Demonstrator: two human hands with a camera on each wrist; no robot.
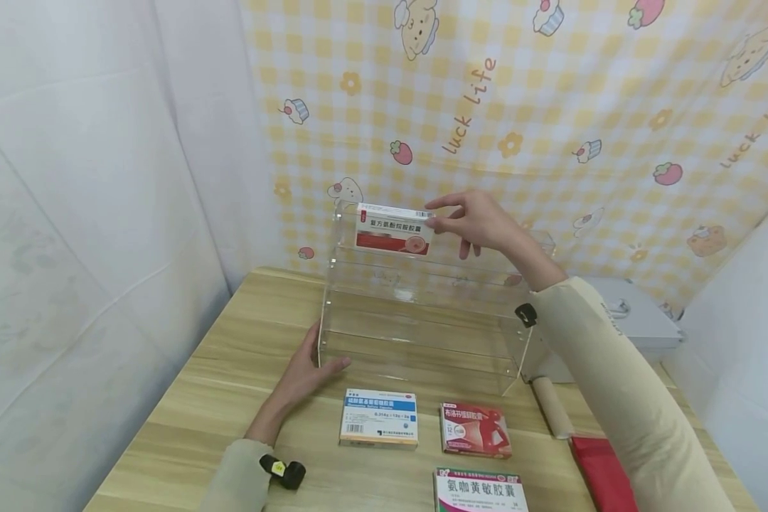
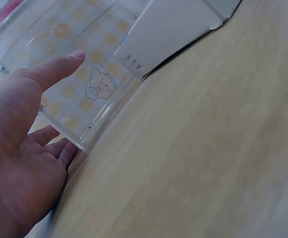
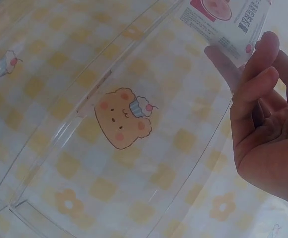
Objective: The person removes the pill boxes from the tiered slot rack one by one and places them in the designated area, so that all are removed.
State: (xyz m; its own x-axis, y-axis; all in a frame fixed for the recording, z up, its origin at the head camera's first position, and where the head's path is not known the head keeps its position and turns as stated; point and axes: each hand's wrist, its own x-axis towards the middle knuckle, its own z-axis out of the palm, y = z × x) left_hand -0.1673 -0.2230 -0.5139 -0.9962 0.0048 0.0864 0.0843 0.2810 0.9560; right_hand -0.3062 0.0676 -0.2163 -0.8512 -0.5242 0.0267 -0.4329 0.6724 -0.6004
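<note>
A clear acrylic tiered rack stands on the wooden table. On its top tier, toward the left, is a white and red medicine box with its front facing me. My right hand pinches the upper right corner of that box between thumb and index finger, the other fingers bent below. At the rack's lower left, my left hand rests against the side panel, fingers on its outer side and thumb stretched out in front. In the left wrist view, those fingers lie behind the panel's lower corner.
Before the rack lie a blue and white medicine box, a red medicine box and a white, green and pink one. To the right are a cardboard tube, a red cloth-like item and a grey-white case. A patterned curtain hangs behind.
</note>
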